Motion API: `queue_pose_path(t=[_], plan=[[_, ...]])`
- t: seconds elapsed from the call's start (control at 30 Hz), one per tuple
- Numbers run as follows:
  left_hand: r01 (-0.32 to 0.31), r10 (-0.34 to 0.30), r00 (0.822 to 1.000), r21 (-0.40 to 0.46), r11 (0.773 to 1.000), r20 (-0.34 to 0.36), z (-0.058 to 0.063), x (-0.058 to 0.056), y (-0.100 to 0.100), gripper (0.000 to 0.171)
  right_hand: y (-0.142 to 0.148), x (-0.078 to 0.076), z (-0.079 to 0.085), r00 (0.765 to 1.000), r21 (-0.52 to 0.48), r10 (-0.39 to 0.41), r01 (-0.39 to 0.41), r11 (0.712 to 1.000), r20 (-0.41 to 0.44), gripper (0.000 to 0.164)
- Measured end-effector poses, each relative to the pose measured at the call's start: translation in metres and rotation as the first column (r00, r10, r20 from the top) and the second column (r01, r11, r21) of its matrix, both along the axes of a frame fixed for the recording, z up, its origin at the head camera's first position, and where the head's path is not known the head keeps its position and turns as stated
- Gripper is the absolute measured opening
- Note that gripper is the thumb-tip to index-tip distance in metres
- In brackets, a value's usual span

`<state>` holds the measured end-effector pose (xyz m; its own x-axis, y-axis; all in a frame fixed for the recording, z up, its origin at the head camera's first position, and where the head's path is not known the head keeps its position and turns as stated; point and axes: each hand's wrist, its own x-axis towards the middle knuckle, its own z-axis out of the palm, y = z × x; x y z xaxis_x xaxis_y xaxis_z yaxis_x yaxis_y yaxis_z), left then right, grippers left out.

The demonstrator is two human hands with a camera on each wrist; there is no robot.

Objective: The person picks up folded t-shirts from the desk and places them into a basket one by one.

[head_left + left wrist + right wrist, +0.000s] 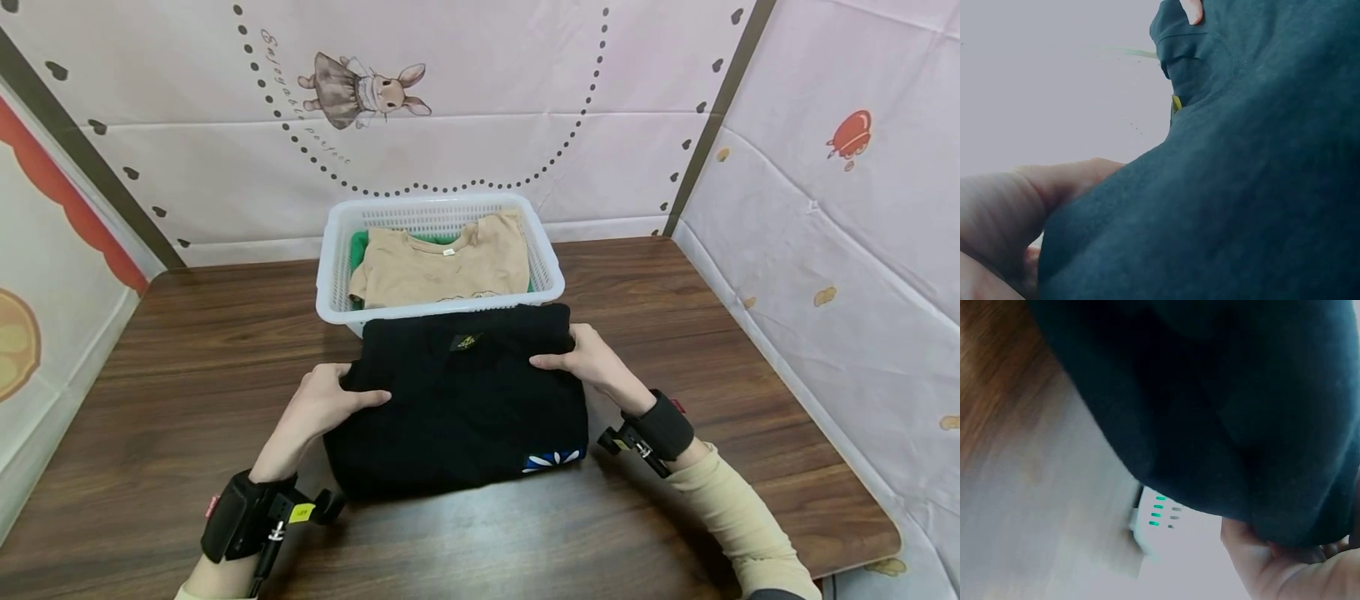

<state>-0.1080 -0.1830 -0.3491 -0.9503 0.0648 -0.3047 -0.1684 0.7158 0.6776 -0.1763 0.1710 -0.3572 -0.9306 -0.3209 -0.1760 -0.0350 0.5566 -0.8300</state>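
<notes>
Both hands grip a folded black T-shirt, thumbs on top and the other fingers hidden beneath it. The left hand holds its left edge, and the right hand its upper right edge. Near the collar is a dark label with a yellow mark; a blue-and-white print shows at the lower right corner. The shirt's far edge overlaps the front rim of a white plastic basket. In the right wrist view the shirt is off the tabletop, with the right hand at its edge.
Inside the basket lies a folded beige T-shirt over green cloth. The brown wooden table meets a printed white backdrop behind the basket and at both sides.
</notes>
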Motion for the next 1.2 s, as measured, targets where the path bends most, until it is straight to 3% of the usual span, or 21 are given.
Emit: queue_pose_path(t=[0.2,0.4,0.67,0.93,1.2], plan=[[0.022,-0.022,1.000,0.008,1.000,-0.013,0.012,0.005,-0.002,0.047,0.002,0.004,0.010,0.999,-0.024,-0.015,0.015,1.000,-0.030,0.035],[0.034,-0.033,0.998,0.014,0.999,-0.060,0.026,0.010,-0.005,0.051,0.005,0.006,0.020,0.998,-0.047,-0.017,0.014,0.999,-0.062,0.037],[-0.015,0.022,0.988,0.048,0.999,-0.152,0.036,0.009,-0.007,0.061,0.006,0.001,0.028,0.991,-0.133,-0.086,0.072,0.988,-0.100,0.038],[-0.110,0.156,0.954,0.188,0.976,-0.255,0.034,0.004,-0.005,0.055,0.006,-0.006,0.032,0.969,-0.247,-0.196,0.155,0.957,-0.150,0.047],[-0.206,0.333,0.891,0.379,0.902,-0.308,0.026,-0.006,-0.001,0.053,0.002,-0.018,0.033,0.954,-0.334,-0.269,0.212,0.919,-0.136,0.045]])
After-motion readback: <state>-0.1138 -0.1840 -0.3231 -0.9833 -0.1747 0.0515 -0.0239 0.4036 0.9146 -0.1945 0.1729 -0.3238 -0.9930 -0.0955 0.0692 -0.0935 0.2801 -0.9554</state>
